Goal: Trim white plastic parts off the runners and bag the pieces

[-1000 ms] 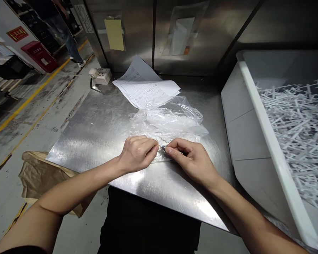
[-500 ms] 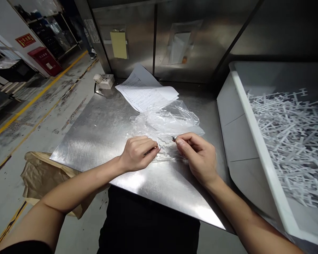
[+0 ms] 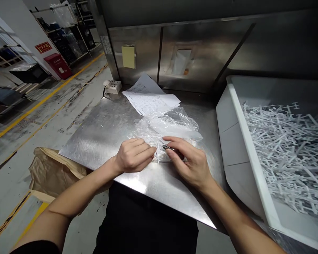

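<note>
My left hand (image 3: 134, 155) is closed in a pinch on a thin white plastic piece (image 3: 158, 154), whose branched end sticks out past the fingertips. Just right of it, my right hand (image 3: 190, 160) holds a small dark metal tool (image 3: 165, 146) between thumb and fingers, its tip close to the white piece. Whether the two touch, I cannot tell. The tool's kind is unclear because the fingers cover most of it. Beneath and behind both hands lies a crumpled clear plastic bag (image 3: 172, 121) on the metal table (image 3: 100, 127).
Printed sheets (image 3: 145, 95) lie behind the bag, with a power socket (image 3: 113, 87) to their left. At right stands a large white bin (image 3: 234, 97) holding many white branched plastic pieces (image 3: 281, 151). An open brown paper bag (image 3: 51, 173) is on the floor at left.
My right hand has moved left, bringing the metal tool up to the white piece at my left fingertips. The camera's view has tilted and shifted slightly.
</note>
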The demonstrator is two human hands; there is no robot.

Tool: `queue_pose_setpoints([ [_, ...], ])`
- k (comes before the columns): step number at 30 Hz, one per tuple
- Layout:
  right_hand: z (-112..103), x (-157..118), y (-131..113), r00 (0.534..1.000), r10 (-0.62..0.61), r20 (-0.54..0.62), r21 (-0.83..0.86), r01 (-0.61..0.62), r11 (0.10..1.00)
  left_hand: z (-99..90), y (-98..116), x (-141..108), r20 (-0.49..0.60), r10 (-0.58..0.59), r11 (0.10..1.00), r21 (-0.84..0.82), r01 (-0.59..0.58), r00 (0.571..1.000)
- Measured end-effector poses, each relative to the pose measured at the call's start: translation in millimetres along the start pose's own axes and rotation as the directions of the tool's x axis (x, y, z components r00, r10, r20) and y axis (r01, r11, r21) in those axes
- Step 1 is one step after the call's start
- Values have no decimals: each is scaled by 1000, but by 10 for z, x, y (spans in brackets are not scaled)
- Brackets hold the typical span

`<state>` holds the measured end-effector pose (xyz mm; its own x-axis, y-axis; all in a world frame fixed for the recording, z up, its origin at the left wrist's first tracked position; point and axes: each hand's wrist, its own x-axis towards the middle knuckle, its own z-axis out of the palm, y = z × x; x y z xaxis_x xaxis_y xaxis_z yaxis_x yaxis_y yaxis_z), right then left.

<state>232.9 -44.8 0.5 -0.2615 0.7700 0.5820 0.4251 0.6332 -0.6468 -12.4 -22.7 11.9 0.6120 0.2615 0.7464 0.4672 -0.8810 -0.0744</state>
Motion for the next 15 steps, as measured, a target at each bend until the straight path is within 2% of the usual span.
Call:
queue_pose_setpoints([
  [3, 11, -4, -12, 999, 28, 46, -75, -25, 997, -200, 23, -128, 27, -34, 998, 52, 32, 999],
  [7, -7, 18, -51, 999, 27, 22, -67, -26, 997, -518, 11, -451, 44, -189, 977, 113, 183, 981],
  [12, -17, 3, -62, 999, -22, 45, -65, 25, 998, -854, 6, -845, -28, -351, 912, 215, 349, 936],
  [15, -12, -22, -65, 998, -55, 44, -148, 60, 987, -974, 58, -1005, -102, -449, 857, 232, 460, 888],
])
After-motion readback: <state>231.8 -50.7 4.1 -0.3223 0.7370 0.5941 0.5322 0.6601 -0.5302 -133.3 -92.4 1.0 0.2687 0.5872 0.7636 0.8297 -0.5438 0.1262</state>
